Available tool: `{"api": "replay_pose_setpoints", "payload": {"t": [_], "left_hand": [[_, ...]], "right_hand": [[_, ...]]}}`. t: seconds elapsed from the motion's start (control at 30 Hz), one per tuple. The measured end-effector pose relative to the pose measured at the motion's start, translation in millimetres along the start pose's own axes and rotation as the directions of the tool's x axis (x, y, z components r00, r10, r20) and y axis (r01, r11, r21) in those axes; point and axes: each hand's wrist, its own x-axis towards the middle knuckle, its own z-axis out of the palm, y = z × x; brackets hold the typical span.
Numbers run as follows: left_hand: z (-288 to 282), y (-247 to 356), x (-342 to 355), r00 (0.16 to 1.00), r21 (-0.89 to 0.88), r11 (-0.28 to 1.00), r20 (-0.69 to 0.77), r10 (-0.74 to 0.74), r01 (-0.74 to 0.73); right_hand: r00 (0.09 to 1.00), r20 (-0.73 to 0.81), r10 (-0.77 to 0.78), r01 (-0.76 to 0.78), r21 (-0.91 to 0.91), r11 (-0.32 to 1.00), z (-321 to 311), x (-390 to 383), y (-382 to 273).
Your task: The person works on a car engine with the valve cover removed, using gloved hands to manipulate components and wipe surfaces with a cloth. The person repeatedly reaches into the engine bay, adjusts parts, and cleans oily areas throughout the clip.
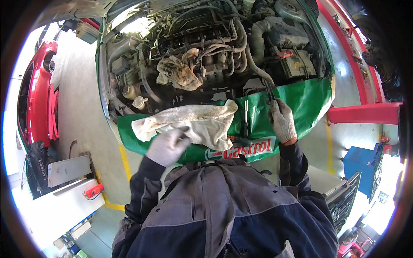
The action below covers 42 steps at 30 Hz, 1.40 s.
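Note:
My left hand (168,147), in a pale glove with darkened fingertips, is over the near edge of a stained white cloth (185,122). Its fingers are slightly blurred and look apart, with nothing seen between them. My right hand (282,121), in a knitted work glove, is closed round a dark bar-shaped piece (270,92) that points up into the engine bay beside a grey hose (258,71); its exact kind is unclear. Between my hands, a tool with a metal shaft and black handle (246,118) lies on the green fender cover (297,101). Another dark-handled tool (241,140) lies below it.
An open engine bay spreads ahead, with a crumpled dirty rag (180,74) on the engine (215,45) and a battery (297,64) at right. A red lift arm (365,114) juts in from the right. Behind me are a white bench (60,210) and an opened tool drawer (344,198).

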Motion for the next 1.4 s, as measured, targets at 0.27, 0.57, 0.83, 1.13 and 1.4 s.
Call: {"api": "replay_pose_setpoints", "payload": {"t": [0.27,0.57,0.83,1.13,1.4], "left_hand": [[-67,-172,83,0.871,-0.092,0.946,-0.372,-0.321,0.31],[-131,-357,171,0.574,0.106,0.809,-0.757,-0.311,0.578],[-117,-410,184,0.397,0.144,0.622,-0.871,-0.29,0.77],[-117,-423,172,0.369,0.056,0.691,-0.875,-0.313,0.721],[-116,-424,170,0.326,0.03,0.654,-0.883,-0.336,0.756]], "right_hand": [[0.974,-0.101,-0.203,0.182,-0.188,0.965,17,97,-22],[0.869,0.283,-0.405,0.482,-0.668,0.567,49,289,-101],[0.889,0.327,-0.322,0.458,-0.607,0.649,109,405,-119],[0.729,0.655,-0.198,0.673,-0.739,0.035,100,447,-126],[0.674,0.737,-0.045,0.667,-0.634,-0.392,137,456,-112]]}}
